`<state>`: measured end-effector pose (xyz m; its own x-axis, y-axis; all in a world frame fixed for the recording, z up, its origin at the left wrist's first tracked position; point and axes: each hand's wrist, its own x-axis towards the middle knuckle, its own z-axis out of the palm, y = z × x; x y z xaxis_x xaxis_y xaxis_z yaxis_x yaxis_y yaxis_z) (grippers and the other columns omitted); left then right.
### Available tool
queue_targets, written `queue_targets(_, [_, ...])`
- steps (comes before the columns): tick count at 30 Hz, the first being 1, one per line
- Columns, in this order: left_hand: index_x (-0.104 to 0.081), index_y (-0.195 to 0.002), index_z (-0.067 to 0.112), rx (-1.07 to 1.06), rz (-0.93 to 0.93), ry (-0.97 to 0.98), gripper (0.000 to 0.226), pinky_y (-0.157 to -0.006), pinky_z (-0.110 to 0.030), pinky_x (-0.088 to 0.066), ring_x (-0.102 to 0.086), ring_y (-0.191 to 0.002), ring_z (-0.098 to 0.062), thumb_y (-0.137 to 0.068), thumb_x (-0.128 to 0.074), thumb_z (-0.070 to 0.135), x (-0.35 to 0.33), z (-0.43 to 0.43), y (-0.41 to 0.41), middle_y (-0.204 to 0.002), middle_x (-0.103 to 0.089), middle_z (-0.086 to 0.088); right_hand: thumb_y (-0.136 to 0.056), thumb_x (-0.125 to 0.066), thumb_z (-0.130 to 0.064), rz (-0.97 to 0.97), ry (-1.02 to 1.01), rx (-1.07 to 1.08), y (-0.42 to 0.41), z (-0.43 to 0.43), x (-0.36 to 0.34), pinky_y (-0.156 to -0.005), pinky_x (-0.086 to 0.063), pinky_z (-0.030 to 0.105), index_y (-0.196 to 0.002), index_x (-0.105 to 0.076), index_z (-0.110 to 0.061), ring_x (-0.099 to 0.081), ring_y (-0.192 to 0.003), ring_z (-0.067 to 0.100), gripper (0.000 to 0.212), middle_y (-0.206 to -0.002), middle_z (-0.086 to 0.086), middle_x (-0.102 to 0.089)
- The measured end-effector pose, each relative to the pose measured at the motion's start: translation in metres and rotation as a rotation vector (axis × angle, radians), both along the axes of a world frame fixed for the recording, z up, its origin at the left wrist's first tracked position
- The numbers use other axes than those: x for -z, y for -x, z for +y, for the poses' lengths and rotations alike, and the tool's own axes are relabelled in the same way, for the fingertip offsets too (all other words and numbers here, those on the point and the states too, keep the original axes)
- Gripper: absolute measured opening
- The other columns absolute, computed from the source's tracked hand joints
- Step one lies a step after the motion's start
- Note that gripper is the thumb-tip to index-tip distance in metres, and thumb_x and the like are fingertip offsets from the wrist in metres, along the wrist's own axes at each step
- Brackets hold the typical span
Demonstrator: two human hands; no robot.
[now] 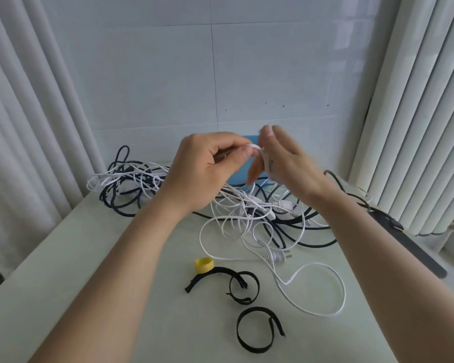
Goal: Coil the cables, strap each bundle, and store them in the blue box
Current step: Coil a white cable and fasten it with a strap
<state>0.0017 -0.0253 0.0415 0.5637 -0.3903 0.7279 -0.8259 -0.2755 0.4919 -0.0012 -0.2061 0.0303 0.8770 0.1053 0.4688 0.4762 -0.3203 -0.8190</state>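
The left grip (207, 166) is clamped on a white cable (254, 146), pinched between thumb and forefinger. The right grip (288, 163), blurred, is apart with fingers straight, and the cable runs across its palm. Nearest on the pale surface (89, 258) lie 2 curled black hook-and-loop straps (257, 309), and just beyond them a small yellow strap roll (204, 269). To the right, a loose white loop (336, 279) ends in a white plug (277, 257). Farther back, a tangle of white and black cables (247, 213) spreads under both wrists and off to the left. The blue box (236, 176) stands behind the tangle, mostly hidden by the hands. A long black strap (414, 247) lies along the right edge. Pleated curtains (24, 100) flank a pale wall.
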Motion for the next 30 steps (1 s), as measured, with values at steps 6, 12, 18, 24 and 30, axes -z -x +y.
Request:
queue_targets(6, [-0.074, -0.09, 0.019, -0.053, -0.007, 0.136, 0.012, -0.065, -0.024, -0.049, -0.062, -0.067, -0.007, -0.096, -0.064, 0.018, 0.002, 0.006, -0.008, -0.074, -0.071, 0.014, -0.097, -0.037, -0.057, 0.142, -0.09, -0.263, 0.012, 0.008, -0.005, -0.067, -0.039, 0.045, -0.071, -0.049, -0.009, -0.021, -0.048, 0.018, 0.056, -0.048, -0.007, -0.026])
queue_targets(12, [-0.073, -0.084, 0.02, -0.055, 0.075, 0.199, 0.014, -0.057, -0.037, -0.042, -0.05, -0.059, -0.033, -0.093, -0.07, 0.03, 0.01, 0.009, -0.017, -0.064, -0.063, -0.008, -0.097, -0.043, -0.046, 0.242, -0.331, -0.344, 0.015, 0.007, -0.013, -0.055, -0.042, 0.031, -0.061, -0.03, -0.018, -0.016, -0.039, 0.014, 0.048, -0.046, -0.004, -0.018])
queue_targets(18, [-0.072, -0.077, 0.024, 0.022, 0.298, 0.199, 0.03, -0.068, -0.033, -0.057, -0.046, -0.056, -0.011, -0.097, -0.054, 0.038, 0.031, 0.007, -0.027, -0.057, -0.046, 0.002, -0.101, -0.039, -0.047, 0.367, -0.72, -0.496, 0.011, 0.004, -0.018, -0.049, -0.039, 0.026, -0.058, -0.028, -0.021, -0.019, -0.031, 0.008, 0.052, -0.04, -0.009, -0.018])
queue_targets(24, [-0.069, -0.091, 0.018, 0.083, 0.508, 0.077, 0.023, -0.081, -0.018, -0.053, -0.069, -0.08, -0.011, -0.102, -0.051, 0.026, 0.062, -0.002, -0.039, -0.073, -0.063, 0.004, -0.103, -0.037, -0.048, 0.37, -1.142, -0.578, 0.008, -0.011, -0.026, -0.049, -0.04, 0.022, -0.053, -0.035, -0.022, -0.017, -0.031, 0.009, 0.057, -0.039, -0.006, -0.015])
queue_targets(30, [-0.069, -0.099, 0.017, 0.085, 0.623, -0.125, 0.016, -0.091, -0.031, -0.058, -0.071, -0.095, -0.023, -0.103, -0.053, 0.014, 0.081, -0.013, -0.037, -0.096, -0.071, 0.003, -0.104, -0.038, -0.043, 0.315, -1.528, -0.657, 0.004, -0.038, -0.029, -0.056, -0.039, 0.022, -0.058, -0.03, -0.022, -0.025, -0.032, 0.012, 0.052, -0.039, -0.004, -0.023])
